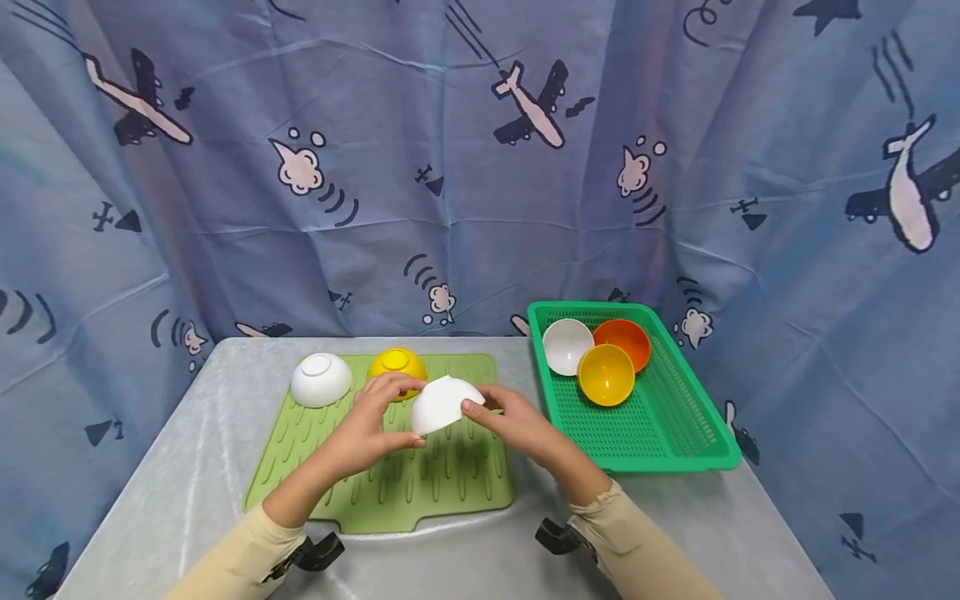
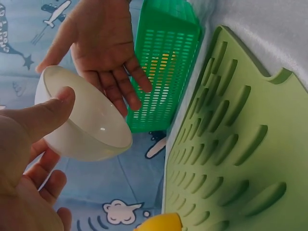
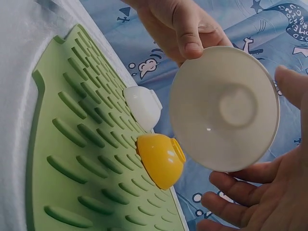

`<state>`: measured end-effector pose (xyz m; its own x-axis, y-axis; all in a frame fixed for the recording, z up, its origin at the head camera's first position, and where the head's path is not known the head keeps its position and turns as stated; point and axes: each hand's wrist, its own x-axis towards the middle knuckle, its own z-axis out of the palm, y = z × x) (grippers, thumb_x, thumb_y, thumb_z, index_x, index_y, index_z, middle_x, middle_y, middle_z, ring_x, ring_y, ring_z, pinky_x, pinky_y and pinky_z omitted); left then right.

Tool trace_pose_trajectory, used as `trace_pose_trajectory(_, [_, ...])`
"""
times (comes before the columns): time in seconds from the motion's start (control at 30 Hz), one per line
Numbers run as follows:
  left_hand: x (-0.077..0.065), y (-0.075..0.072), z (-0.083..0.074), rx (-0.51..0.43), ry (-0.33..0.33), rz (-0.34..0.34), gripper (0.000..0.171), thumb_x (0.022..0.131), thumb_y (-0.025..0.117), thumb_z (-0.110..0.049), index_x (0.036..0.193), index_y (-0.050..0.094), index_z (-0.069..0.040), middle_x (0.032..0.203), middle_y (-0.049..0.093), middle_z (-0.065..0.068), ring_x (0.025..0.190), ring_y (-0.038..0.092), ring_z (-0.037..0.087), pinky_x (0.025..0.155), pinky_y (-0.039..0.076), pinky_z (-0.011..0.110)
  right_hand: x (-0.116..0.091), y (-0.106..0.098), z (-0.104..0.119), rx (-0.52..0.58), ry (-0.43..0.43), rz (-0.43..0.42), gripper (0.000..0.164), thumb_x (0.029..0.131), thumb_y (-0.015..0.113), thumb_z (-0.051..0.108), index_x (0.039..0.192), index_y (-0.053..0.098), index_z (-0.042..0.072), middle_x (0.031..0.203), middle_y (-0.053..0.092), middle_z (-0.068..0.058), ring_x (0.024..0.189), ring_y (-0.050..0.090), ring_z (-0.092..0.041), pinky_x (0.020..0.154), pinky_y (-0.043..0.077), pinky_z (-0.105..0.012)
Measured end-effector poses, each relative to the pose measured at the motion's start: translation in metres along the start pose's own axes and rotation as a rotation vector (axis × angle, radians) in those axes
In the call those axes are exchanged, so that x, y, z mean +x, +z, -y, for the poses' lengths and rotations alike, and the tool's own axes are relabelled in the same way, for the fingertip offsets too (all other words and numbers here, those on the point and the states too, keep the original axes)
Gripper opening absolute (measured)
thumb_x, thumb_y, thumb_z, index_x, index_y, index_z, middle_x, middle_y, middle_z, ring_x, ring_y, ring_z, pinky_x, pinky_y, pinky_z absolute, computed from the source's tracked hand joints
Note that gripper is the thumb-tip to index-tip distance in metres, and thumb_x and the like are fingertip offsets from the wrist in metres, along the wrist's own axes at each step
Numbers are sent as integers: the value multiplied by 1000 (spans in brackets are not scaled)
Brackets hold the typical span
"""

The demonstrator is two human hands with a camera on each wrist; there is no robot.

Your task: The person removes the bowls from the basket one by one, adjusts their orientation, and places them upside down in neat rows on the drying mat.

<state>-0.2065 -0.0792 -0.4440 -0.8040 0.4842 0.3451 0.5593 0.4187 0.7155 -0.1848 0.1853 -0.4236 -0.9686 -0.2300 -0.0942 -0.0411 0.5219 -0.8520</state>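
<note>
Left hand is pinching a white bowl above a green mat; splayed right hand is flanking it.

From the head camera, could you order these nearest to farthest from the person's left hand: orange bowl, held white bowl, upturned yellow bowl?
1. Round white bowl: held in the left hand.
2. Round, upturned yellow bowl: just beyond that hand, on the ribbed light-green mat.
3. Round orange bowl: far to the right, inside the slotted green basket.
</note>
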Motion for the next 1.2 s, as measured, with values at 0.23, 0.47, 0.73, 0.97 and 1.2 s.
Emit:
trace_pose_trajectory(0.23, [8, 2, -2, 0, 29, 13, 79, 64, 97, -25, 135, 63, -24, 140, 57, -1, 128, 47, 25, 105, 29, 53, -2, -7, -7, 102, -5, 10, 62, 95, 68, 51, 136, 63, 5, 128, 67, -9, 118, 60, -26, 98, 50, -49])
trace_pose_trajectory(0.47, [16, -2, 1, -135, -63, 42, 90, 66, 96, -29, 144, 54, -14, 140, 57, 6, 123, 52, 31, 103, 40, 55, -3, -10, -10, 188, -40, 9, 65, 95, 70, 47, 142, 57, 3, 132, 65, -13, 122, 60, -29, 103, 49, -51])
trace_pose_trajectory(0.73, [21, -9, 6, -294, -269, 118, 84, 73, 93, -35, 142, 55, -6, 137, 60, 10, 120, 54, 32, 96, 50, 45, -2, -9, -15, 184, -74, -41, 74, 87, 81, 46, 145, 55, 7, 138, 62, -14, 128, 56, -38, 102, 50, -54])
trace_pose_trajectory(0.97, [25, -12, 6, -333, -293, 129, 72, 78, 91, -29, 139, 59, -10, 132, 61, 9, 121, 55, 30, 89, 53, 40, 4, -11, -15, 116, -134, -98, 76, 83, 86, 40, 146, 55, 10, 143, 58, -11, 136, 50, -35, 112, 38, -59])
trace_pose_trajectory(1.2, [31, -16, 8, -266, -268, 145, 73, 78, 91, -31, 140, 59, -13, 133, 59, 9, 127, 50, 34, 93, 49, 46, 13, -14, -14, 40, -203, -122, 76, 79, 90, 32, 145, 57, 14, 143, 57, -10, 137, 48, -29, 116, 32, -58])
